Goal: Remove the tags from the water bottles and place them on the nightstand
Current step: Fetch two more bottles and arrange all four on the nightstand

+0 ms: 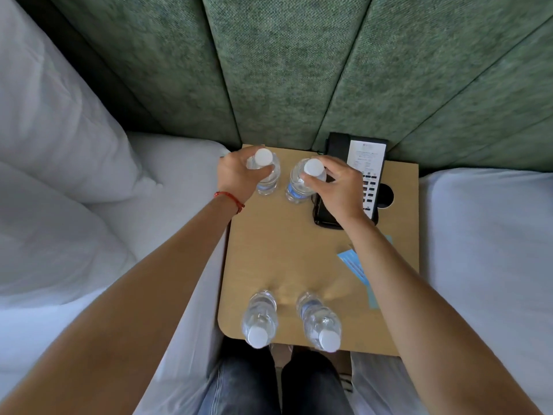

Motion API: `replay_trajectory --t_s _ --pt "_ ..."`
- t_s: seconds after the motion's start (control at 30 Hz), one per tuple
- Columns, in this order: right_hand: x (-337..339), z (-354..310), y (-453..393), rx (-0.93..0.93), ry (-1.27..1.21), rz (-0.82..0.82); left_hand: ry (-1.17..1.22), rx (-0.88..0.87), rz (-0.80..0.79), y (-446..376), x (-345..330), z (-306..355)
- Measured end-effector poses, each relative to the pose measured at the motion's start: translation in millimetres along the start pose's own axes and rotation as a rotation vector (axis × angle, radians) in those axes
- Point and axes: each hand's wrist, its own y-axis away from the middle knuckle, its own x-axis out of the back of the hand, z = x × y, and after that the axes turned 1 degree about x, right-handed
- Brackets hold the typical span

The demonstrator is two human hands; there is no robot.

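Several clear water bottles with white caps stand upright on the light wooden nightstand (287, 253). My left hand (239, 172) grips the back left bottle (267, 172) around its neck. My right hand (338, 190) grips the back right bottle (302, 184) just below the cap. Two more bottles stand at the front edge, the front left bottle (259, 319) and the front right bottle (320, 322), with no hand on them. Blue paper tags (353, 263) lie flat on the nightstand's right side, partly hidden by my right forearm.
A black desk phone (359, 175) with a white card sits at the nightstand's back right, just behind my right hand. White beds flank both sides, with pillows (59, 121) at left. A green padded headboard (284, 70) rises behind. My legs stand below the front edge.
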Motion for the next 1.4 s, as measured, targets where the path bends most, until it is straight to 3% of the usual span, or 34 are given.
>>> replay_trajectory --t_s 0.37,0.8,1.23,1.4 --pt "-13 9 -46 -0.06 -0.033 -0.014 0.006 -0.026 -0.01 -41 -12 -1" --pt "-10 6 -63 -0.045 0.04 -0.144 -0.054 -0.088 -0.074 -55 -14 2" --pt "-18 3 -56 -0.073 0.099 0.006 -0.095 -0.119 -0.107 -53 -10 4" --pt "-17 2 -56 -0.086 0.089 -0.022 -0.083 -0.107 -0.112 -47 -12 -1"
